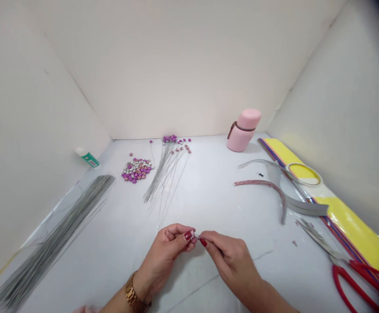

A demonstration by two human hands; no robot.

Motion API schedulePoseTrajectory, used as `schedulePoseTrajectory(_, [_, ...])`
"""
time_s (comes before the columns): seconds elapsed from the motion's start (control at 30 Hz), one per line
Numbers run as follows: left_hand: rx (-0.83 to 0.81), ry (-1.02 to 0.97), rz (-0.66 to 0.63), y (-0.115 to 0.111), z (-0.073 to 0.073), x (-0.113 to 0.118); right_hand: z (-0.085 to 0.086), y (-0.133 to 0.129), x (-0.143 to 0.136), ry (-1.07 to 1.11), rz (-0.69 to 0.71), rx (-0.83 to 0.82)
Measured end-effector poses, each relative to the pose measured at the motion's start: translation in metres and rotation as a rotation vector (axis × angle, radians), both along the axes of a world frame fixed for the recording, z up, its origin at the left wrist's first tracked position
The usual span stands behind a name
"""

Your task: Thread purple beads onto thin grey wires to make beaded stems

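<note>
Left fingers (180, 244), right fingers (212, 244), pinched tiny pale pinkish piece (192, 234)

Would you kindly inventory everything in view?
Flask: 1, pink, back right
Capped tube: 1, green, white, left
Wire bundle: 1, grey, left
Folded stars: many, purple, silver, copper, left
Star-tipped wires: many, grey, centre
Dotted strip: 1, pink, right
Plain strips: count unclear, grey, right
Ring: 1, pale, right
Sheets: count unclear, mostly yellow, right
Scissors: 1, red-handled, front right
Scraps: few, black, pale, right
Tabletop: 1, white, beneath
Walls: 3, pale, around
Piece: 1, whitish, between fingers
Wristband: 1, gold, left wrist
Left hand: 1, red-nailed, front
Right hand: 1, red-nailed, front
</note>
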State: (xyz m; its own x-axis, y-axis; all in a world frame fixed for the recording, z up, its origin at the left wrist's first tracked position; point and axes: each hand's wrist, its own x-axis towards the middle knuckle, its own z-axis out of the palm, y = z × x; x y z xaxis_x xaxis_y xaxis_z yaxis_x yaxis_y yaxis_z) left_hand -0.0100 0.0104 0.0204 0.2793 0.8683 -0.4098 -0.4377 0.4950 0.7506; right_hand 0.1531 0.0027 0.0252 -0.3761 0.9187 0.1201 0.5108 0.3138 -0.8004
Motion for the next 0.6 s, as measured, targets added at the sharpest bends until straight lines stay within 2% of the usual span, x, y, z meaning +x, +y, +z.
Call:
schedulePoseTrajectory(0.2, [0.048, 0.096, -0.045, 0.001, 0.000, -0.002, 0.002, 0.001, 0.002, -0.212, 0.091, 0.058])
schedulePoseTrajectory(0.4, [0.109, 0.273, -0.126, 0.002, -0.003, -0.008, -0.004, 0.001, 0.001, -0.407, 0.151, 0.128])
schedulePoseTrajectory(0.5, [0.127, 0.338, -0.166, 0.003, -0.005, -0.010, -0.006, 0.000, -0.001, -0.337, 0.126, 0.087])
schedulePoseTrajectory(0.6, [0.165, 0.412, -0.192, 0.004, -0.005, -0.010, -0.007, 0.000, -0.004, -0.135, 0.056, -0.111])
